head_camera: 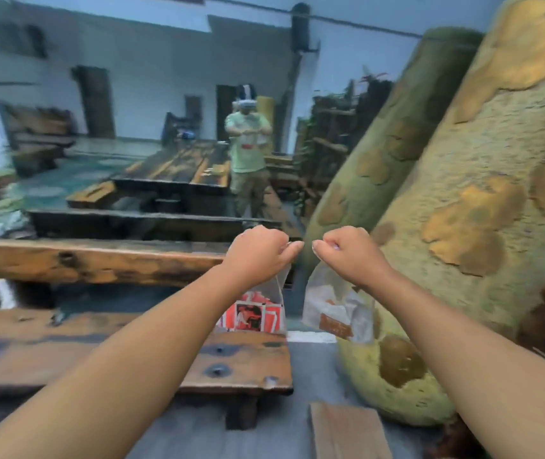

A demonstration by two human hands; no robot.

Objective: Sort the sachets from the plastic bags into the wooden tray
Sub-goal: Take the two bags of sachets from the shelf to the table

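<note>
Red sachets fill the lower part of the left bag, a clear plastic bag that hangs from the left grip. This grip is closed into a fist, and the thumb and forefinger pinch the top edge of the bag. The other fingers are turned away from the camera, so I cannot see how they lie. The left forearm covers the left side of the bag, and its upper part is so transparent that the edge is hard to follow.

The right grip is closed in the same way and pinches the top of the right bag. Inside are pale sachets, one with a brown label. The print is too blurred to read, and the sachets cannot be counted. The two grips are raised at the same height, near each other but not touching.

The left bag hangs at the far right end of the wooden counter; whether it touches the wood I cannot tell. The right bag hangs beside the counter, in front of the foot of two rough green pillars with yellow patches.

At the bottom edge lies a wooden board, cut off by the frame; what it belongs to I cannot tell. Far behind, a blurred person in a pale shirt stands beside dark wooden tables.
</note>
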